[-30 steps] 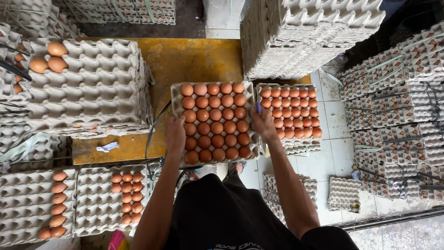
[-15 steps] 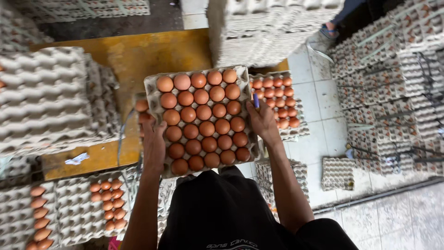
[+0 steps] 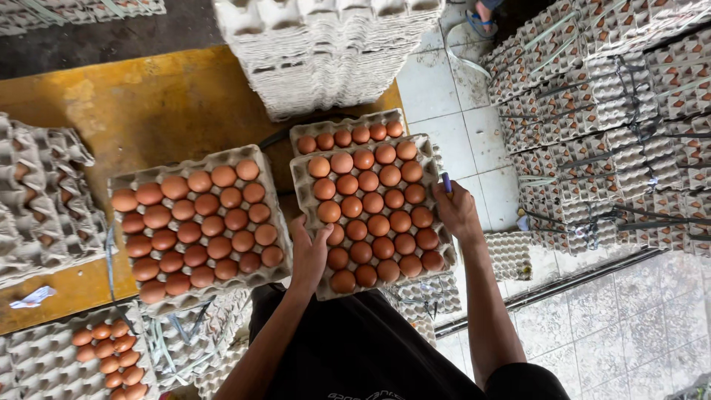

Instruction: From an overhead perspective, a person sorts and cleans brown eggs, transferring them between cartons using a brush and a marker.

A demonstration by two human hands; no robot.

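Gripping a grey pulp tray of brown eggs (image 3: 370,211) at both edges, left hand (image 3: 309,255) and right hand (image 3: 457,211) closed on it, above another filled tray (image 3: 346,133), beside a second full pulp tray (image 3: 194,222).

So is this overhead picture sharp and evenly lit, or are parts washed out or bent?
Head view: the brown eggs in the grey pulp tray held by both hands are sharp; soft daylight, no hard shadows; the white tiled floor is brighter; the stacked grey cartons at the right edge lean, lens distortion.
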